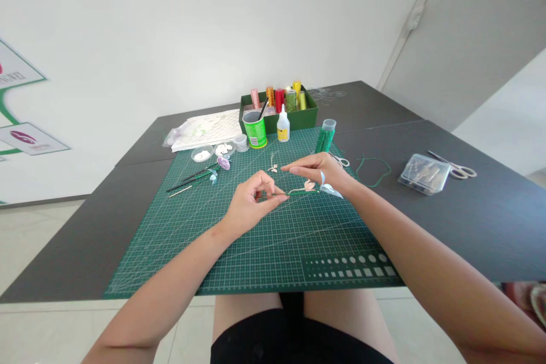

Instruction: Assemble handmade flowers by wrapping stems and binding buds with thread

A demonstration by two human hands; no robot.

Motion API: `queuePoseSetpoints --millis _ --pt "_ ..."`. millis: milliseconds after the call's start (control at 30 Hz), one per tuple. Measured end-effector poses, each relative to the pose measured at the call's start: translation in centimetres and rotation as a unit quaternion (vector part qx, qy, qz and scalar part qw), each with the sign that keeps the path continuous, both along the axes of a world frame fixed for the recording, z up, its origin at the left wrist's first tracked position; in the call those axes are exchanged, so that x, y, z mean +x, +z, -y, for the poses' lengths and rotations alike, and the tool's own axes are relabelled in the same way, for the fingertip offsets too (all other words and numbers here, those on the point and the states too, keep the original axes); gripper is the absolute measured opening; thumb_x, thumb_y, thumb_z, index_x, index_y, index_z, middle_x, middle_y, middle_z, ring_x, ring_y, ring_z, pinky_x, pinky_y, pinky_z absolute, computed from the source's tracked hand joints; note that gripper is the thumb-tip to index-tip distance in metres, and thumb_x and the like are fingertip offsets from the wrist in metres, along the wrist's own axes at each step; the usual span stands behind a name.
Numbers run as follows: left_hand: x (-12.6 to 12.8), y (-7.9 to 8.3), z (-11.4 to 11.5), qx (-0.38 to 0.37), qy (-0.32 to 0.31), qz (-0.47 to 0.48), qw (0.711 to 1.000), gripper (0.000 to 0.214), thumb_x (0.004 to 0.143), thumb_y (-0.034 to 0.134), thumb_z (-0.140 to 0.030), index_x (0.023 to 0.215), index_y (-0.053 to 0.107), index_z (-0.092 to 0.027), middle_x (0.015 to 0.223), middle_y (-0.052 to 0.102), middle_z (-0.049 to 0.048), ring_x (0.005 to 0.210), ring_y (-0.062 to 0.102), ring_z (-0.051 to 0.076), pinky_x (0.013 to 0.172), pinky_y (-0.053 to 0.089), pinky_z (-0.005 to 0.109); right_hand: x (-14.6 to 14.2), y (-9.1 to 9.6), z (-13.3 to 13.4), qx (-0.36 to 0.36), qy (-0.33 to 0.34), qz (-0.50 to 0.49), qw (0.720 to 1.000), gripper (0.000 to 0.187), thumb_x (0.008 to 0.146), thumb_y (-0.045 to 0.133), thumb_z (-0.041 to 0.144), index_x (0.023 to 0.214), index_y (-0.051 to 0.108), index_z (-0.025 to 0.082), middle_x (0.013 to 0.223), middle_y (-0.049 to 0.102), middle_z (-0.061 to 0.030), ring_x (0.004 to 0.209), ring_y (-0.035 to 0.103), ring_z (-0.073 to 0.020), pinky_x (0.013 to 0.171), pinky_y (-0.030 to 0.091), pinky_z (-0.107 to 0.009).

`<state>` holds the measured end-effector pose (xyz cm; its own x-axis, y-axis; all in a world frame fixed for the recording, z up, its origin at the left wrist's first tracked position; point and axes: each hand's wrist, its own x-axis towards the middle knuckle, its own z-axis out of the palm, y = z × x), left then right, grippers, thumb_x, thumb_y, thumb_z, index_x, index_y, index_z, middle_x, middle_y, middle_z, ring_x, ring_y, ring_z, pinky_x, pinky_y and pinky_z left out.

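My left hand (253,199) is closed in a pinch on a thin green-wrapped flower stem (301,193) held level above the green cutting mat (256,250). Pale pink petals or leaves (309,185) on a whitish stalk branch off beside it. Light blue petals (331,190) show at the stem's right end, under my right hand (319,170). That hand hovers palm down with its fingers stretched out to the left, and I see nothing held in it. On the mat just beyond lies a small cream leaf sprig (273,168).
Behind stand a green can (255,132), a glue bottle (283,127), a green thread spool (326,137) and a box (309,116) of coloured spools. Finished flowers (223,163) and shallow dishes (202,154) lie left. To the right are a clear case (424,174) and scissors (460,170).
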<state>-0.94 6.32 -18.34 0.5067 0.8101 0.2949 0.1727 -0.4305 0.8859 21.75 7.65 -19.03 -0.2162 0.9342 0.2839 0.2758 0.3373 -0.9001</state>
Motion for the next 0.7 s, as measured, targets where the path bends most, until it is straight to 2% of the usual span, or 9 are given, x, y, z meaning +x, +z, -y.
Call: queuePoseSetpoints --millis 133,267,333,433,567,700 --pt "-0.3 0.1 -0.3 0.066 0.021 0.006 0.998 0.016 0.082 0.077 -0.026 0.085 0.062 -0.021 0.079 0.077 -0.0002 0.064 0.064 0.012 0.058 0.04 0.024 0.5 -0.2 -0.4 0.0 -0.012 0.008 1.0 0.035 0.084 0.072 0.047 0.102 0.083 0.019 0.096 0.081 -0.0098 0.085 0.073 -0.0227 0.067 0.055 -0.029" --pt "-0.4 -0.1 -0.4 0.119 0.064 0.004 0.991 0.01 0.084 0.076 -0.023 0.094 0.074 -0.023 0.085 0.079 0.0007 0.073 0.07 0.014 0.062 0.047 0.024 0.7 -0.2 -0.4 0.005 0.017 0.038 0.999 0.038 0.082 0.072 0.052 0.096 0.084 0.019 0.09 0.08 -0.0081 0.081 0.071 -0.0219 0.067 0.052 -0.03" --pt "-0.5 -0.3 -0.6 0.151 0.102 -0.006 0.983 0.01 0.086 0.074 -0.024 0.096 0.077 -0.024 0.089 0.079 0.0014 0.075 0.07 0.014 0.065 0.049 0.026 0.7 -0.3 -0.3 0.002 0.014 0.071 0.997 0.037 0.083 0.071 0.053 0.094 0.084 0.02 0.079 0.077 -0.005 0.07 0.066 -0.0186 0.062 0.048 -0.029" --pt "-0.6 -0.6 -0.9 0.179 0.156 -0.019 0.971 0.015 0.089 0.072 -0.027 0.101 0.079 -0.026 0.089 0.079 0.001 0.073 0.068 0.014 0.067 0.049 0.027 0.4 -0.4 -0.1 -0.011 -0.002 0.113 0.994 0.036 0.087 0.067 0.049 0.096 0.084 0.019 0.067 0.071 -0.0022 0.055 0.051 -0.0125 0.053 0.036 -0.027" --pt "-0.6 -0.8 -1.8 0.153 0.199 -0.017 0.968 0.015 0.089 0.07 -0.03 0.099 0.081 -0.026 0.083 0.077 0.0005 0.07 0.065 0.015 0.063 0.047 0.026 0.3 -0.2 0.1 -0.026 0.015 0.112 0.993 0.036 0.088 0.065 0.047 0.095 0.083 0.017 0.059 0.062 -0.0005 0.049 0.034 -0.0088 0.048 0.021 -0.026" --pt "-1.0 -1.0 -3.2 0.056 0.228 0.033 0.972 0.017 0.084 0.072 -0.032 0.095 0.08 -0.022 0.085 0.077 0.0028 0.076 0.068 0.017 0.065 0.048 0.027 0.7 0.2 0.0 -0.07 -0.002 -0.006 0.998 0.038 0.085 0.067 0.05 0.094 0.081 0.015 0.052 0.046 0.0043 0.048 0.027 -0.0075 0.047 0.02 -0.026"
